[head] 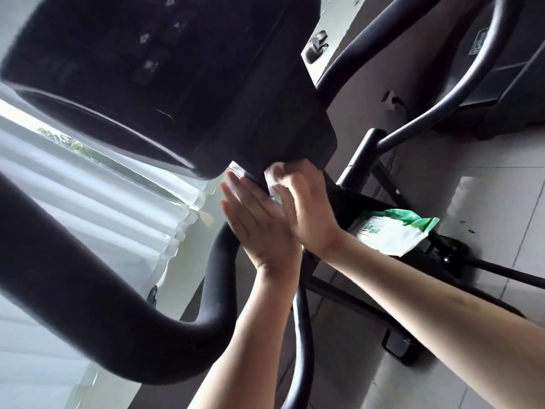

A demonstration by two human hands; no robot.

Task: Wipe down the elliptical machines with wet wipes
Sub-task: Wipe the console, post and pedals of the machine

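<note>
The black console (165,75) of the elliptical machine fills the upper left of the tilted head view. Just under its lower edge, my right hand (309,208) grips a white wet wipe (275,177) and presses it against the black post below the console. My left hand (253,225) lies beside it with fingers straight, its palm flat against the same post. A green and white pack of wet wipes (392,231) rests on the machine's black frame to the right of my hands.
A thick black handlebar (97,305) curves across the lower left. Thin black arm tubes (436,110) arc at upper right beside a second machine (501,84). White curtains (88,202) hang at the left. Pale floor tiles (486,208) lie at the right.
</note>
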